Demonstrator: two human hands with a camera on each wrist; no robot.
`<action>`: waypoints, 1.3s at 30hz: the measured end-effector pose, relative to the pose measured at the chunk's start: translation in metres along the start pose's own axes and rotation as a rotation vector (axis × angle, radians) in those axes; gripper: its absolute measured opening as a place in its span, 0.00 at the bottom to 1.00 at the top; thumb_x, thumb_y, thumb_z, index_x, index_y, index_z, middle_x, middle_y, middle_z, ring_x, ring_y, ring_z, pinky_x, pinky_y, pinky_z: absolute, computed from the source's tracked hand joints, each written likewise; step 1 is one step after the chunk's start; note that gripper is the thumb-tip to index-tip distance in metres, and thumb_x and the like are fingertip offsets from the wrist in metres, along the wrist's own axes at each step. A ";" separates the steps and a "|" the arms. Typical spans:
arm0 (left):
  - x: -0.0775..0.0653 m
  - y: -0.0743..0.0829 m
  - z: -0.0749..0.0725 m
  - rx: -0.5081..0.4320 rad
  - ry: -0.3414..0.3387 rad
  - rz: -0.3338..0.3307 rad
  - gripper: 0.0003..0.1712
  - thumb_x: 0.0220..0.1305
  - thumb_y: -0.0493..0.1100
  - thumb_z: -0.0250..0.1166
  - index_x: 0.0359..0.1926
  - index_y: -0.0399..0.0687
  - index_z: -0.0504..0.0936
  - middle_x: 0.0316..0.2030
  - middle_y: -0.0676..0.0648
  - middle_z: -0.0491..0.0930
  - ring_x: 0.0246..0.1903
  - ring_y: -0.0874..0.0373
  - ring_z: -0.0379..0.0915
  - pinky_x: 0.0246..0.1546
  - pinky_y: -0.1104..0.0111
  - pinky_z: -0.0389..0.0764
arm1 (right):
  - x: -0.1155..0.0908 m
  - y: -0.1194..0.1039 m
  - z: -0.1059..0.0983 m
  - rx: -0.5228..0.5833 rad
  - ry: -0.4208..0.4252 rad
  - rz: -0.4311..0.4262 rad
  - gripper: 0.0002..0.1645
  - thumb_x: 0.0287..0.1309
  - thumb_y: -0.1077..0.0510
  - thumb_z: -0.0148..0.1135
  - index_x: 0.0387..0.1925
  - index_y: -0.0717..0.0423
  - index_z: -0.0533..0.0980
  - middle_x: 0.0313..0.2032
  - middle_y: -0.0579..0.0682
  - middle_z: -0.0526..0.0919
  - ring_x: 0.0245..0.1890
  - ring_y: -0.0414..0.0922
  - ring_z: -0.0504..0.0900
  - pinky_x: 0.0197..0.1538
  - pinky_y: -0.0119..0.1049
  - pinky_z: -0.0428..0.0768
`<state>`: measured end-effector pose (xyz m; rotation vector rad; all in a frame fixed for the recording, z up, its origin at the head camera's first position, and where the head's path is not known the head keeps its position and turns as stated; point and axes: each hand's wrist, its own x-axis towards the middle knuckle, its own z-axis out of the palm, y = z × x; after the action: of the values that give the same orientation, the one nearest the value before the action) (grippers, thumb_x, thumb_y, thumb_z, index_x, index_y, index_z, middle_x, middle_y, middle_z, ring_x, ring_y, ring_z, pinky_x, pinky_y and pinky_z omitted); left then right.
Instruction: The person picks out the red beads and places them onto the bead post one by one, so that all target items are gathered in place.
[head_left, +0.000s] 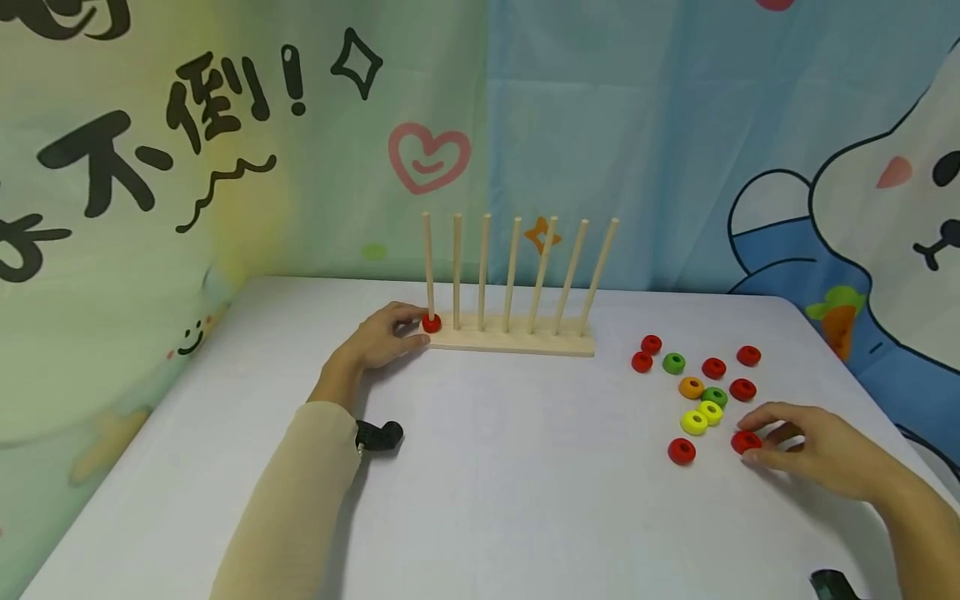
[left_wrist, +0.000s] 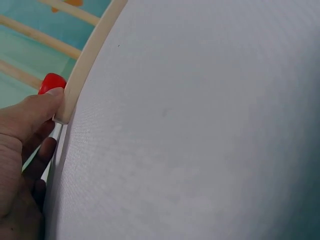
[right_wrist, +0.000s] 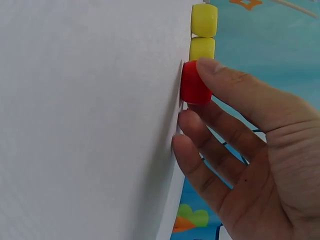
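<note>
The right hand (head_left: 821, 448) pinched a red bead (head_left: 746, 442) by its sides between thumb and index finger, its other fingers loosely bent below; the grip looked chosen to leave the bead's hole free. That bead sat low at the near edge of a loose group on the white table (head_left: 525, 475), with two yellow beads (head_left: 694, 422) just beyond it. The left hand (head_left: 384, 337) was at the left end of the wooden stand (head_left: 517, 343), narrowly closed, thumb on the near side and fingers behind, probably to steady the light-looking board. A second red bead (head_left: 431, 326) rested at the bottom of the leftmost peg (head_left: 428, 262), right beside that thumb; whether the hand also pressed on it, I could not tell for certain. The other six pegs (head_left: 512, 275) were bare. The remaining beads, an orange bead (head_left: 691, 387), two green beads (head_left: 673, 363) and several red ones (head_left: 682, 452), lay to the right of the stand, many with holes facing up, presumably spread there within the right hand's easy reach.
</note>
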<state>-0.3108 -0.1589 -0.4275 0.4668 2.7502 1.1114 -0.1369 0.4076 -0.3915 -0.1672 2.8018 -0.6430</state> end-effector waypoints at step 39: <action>0.001 -0.002 -0.002 -0.006 0.000 -0.002 0.31 0.63 0.52 0.68 0.66 0.55 0.74 0.64 0.49 0.70 0.65 0.50 0.64 0.67 0.49 0.61 | 0.012 -0.033 -0.003 0.004 0.314 -0.238 0.16 0.57 0.57 0.72 0.48 0.50 0.82 0.44 0.49 0.80 0.38 0.28 0.73 0.39 0.19 0.78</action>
<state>-0.3123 -0.1615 -0.4277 0.4625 2.7462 1.1185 -0.1474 0.3769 -0.3768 -0.4402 3.1093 -0.7894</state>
